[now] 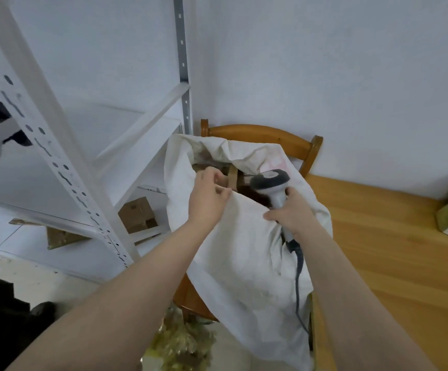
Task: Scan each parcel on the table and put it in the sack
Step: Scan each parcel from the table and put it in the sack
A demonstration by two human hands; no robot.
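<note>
White sack (244, 250): our left hand (207, 202) pinches its rim, right hand (293, 214) grips the scanner (271, 183) at that rim, parcel (235, 178) lies just inside its mouth; we should spread the rim so it drops.

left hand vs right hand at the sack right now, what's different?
Left hand pinches the white sack by its rim and holds nothing else; right hand grips the barcode scanner by its handle, head up. Left hand sits at the left of the mouth, higher in view; right hand at the right, lower. Both are at the sack's open mouth.
</note>
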